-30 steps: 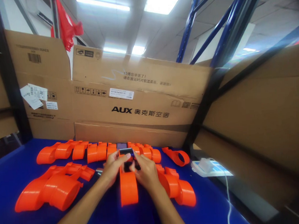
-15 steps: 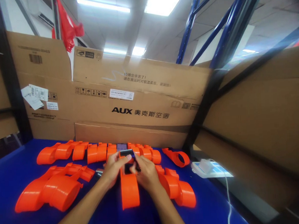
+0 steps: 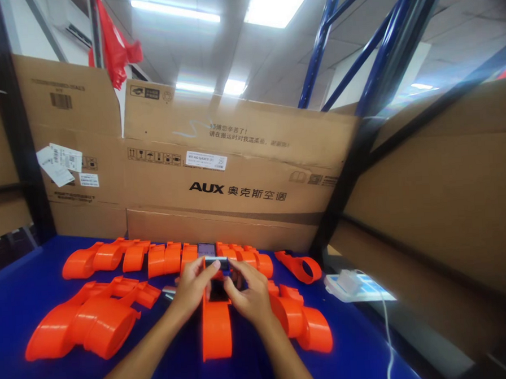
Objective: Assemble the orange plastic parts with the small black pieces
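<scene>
My left hand [image 3: 192,287] grips the left side of an orange plastic part [image 3: 217,330] with a curved band and a frame-like upper end. Its thumb presses on a small dark rectangular piece [image 3: 217,264] with a light edge at the top of the part. On the other side, my right hand [image 3: 250,294] has thumb and fingers closed at the frame and the dark piece; some fingertips are hidden. A black opening or panel [image 3: 218,290] shows between the hands. The band's lower end hangs toward me over the blue surface [image 3: 177,369].
Several similar orange parts [image 3: 108,256] line the back, with more at left [image 3: 103,324] and right [image 3: 313,329]. A phone-like device [image 3: 206,249] stands behind my hands. A white power strip [image 3: 360,288] with cable lies right. Cardboard walls [image 3: 237,218] enclose the back.
The orange part's lower end has shifted slightly left and down. My right thumb has moved and now shows stretched toward the frame; the dark piece sits slightly lower.
</scene>
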`<state>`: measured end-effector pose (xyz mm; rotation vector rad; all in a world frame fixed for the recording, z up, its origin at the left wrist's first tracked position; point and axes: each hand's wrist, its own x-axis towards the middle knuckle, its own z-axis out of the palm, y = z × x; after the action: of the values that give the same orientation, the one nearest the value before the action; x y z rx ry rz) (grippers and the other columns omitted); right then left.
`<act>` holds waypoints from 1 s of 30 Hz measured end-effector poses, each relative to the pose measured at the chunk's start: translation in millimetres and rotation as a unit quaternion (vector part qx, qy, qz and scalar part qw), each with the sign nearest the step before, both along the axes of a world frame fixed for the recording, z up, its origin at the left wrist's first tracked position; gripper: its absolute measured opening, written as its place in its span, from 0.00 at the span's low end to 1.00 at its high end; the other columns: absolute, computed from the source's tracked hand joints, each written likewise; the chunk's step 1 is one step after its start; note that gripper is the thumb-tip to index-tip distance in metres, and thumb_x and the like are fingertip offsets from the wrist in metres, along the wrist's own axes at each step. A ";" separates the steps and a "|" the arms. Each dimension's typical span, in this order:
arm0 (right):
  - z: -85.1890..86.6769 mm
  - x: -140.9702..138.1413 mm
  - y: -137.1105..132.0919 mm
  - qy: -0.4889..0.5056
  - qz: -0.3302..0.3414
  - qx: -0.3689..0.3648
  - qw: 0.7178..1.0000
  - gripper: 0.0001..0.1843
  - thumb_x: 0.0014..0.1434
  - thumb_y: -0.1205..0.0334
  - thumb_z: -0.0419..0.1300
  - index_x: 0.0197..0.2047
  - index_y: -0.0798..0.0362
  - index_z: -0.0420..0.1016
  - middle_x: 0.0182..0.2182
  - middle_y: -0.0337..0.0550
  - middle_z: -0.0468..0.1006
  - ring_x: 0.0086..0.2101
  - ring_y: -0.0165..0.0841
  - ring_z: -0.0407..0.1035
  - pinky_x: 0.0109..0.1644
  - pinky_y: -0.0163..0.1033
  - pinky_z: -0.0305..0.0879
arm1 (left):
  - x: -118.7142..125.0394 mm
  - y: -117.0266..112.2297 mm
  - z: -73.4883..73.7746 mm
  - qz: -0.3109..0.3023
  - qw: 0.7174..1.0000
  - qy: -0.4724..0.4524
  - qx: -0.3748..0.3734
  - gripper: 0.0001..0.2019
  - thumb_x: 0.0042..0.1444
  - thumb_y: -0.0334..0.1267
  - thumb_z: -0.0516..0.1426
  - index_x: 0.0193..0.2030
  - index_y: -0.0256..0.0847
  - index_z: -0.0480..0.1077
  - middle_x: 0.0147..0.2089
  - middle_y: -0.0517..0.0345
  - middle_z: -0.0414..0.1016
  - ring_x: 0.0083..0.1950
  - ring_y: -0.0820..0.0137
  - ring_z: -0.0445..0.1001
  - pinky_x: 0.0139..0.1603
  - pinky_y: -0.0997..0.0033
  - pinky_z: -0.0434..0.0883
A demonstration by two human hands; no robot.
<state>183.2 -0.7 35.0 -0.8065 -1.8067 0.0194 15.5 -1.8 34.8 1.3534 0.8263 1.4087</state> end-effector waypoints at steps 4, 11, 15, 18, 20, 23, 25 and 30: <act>-0.8 -3.0 -3.1 0.020 0.012 -0.031 0.999 0.16 0.57 0.65 0.59 0.49 0.53 0.76 0.25 0.38 0.74 0.21 0.29 0.65 0.24 0.34 0.64 | 0.2 -0.6 -0.3 -0.019 1.000 -0.005 0.003 0.19 0.57 0.55 0.60 0.36 0.38 0.72 0.13 0.69 0.60 0.12 0.78 0.57 0.15 0.77 0.50; 1.2 -7.3 -5.1 0.055 0.055 -0.094 0.993 0.11 0.61 0.62 0.58 0.46 0.54 0.74 0.22 0.33 0.69 0.19 0.27 0.63 0.23 0.32 0.61 | -2.0 -0.5 1.3 -0.028 0.999 -0.015 -0.001 0.19 0.57 0.55 0.60 0.37 0.37 0.73 0.12 0.69 0.59 0.12 0.78 0.55 0.14 0.78 0.52; 1.8 -8.5 -4.7 0.073 0.074 -0.113 0.988 0.12 0.62 0.61 0.57 0.47 0.54 0.74 0.22 0.34 0.70 0.20 0.28 0.64 0.23 0.31 0.62 | -2.4 0.3 -0.3 -0.030 0.999 -0.024 -0.004 0.20 0.56 0.55 0.61 0.38 0.37 0.74 0.12 0.69 0.60 0.11 0.78 0.56 0.14 0.77 0.51; 1.6 -10.1 -4.7 0.080 0.082 -0.118 0.986 0.12 0.62 0.60 0.58 0.47 0.54 0.74 0.22 0.34 0.70 0.20 0.28 0.64 0.23 0.32 0.62 | -1.5 0.2 -0.3 -0.031 0.999 -0.033 -0.003 0.20 0.56 0.55 0.61 0.38 0.37 0.74 0.12 0.69 0.60 0.11 0.78 0.56 0.14 0.77 0.51; 1.4 -9.9 -4.4 0.083 0.087 -0.121 0.985 0.11 0.61 0.59 0.58 0.46 0.53 0.75 0.23 0.35 0.71 0.21 0.29 0.64 0.24 0.32 0.62 | -1.9 1.1 0.3 -0.032 0.999 -0.041 -0.007 0.20 0.55 0.54 0.62 0.39 0.37 0.74 0.12 0.69 0.60 0.11 0.78 0.56 0.14 0.77 0.51; 1.4 -4.7 -1.8 0.125 0.075 -0.131 0.981 0.12 0.64 0.56 0.54 0.40 0.53 0.75 0.22 0.37 0.70 0.21 0.30 0.63 0.24 0.33 0.62 | -6.5 6.0 1.3 -0.056 0.995 -0.072 -0.027 0.21 0.54 0.56 0.62 0.33 0.36 0.74 0.10 0.67 0.58 0.10 0.77 0.55 0.13 0.76 0.50; 2.1 1.9 2.3 0.177 0.045 -0.134 0.974 0.16 0.67 0.54 0.51 0.36 0.53 0.74 0.20 0.36 0.67 0.19 0.30 0.62 0.22 0.34 0.61 | -11.6 11.2 1.8 -0.077 0.991 -0.096 -0.047 0.23 0.53 0.59 0.60 0.27 0.37 0.72 0.08 0.66 0.56 0.09 0.76 0.55 0.12 0.75 0.50; 2.9 13.6 18.7 0.206 -0.035 -0.097 0.973 0.17 0.65 0.50 0.54 0.35 0.54 0.74 0.22 0.38 0.70 0.23 0.32 0.65 0.26 0.35 0.62 | -19.2 19.6 0.6 -0.023 0.988 -0.131 -0.077 0.22 0.49 0.57 0.64 0.24 0.41 0.65 0.08 0.67 0.58 0.10 0.77 0.55 0.14 0.76 0.52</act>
<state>196.8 17.9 38.0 -0.9268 -1.3968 0.3011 -3.7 17.8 35.5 1.0387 0.7094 1.4199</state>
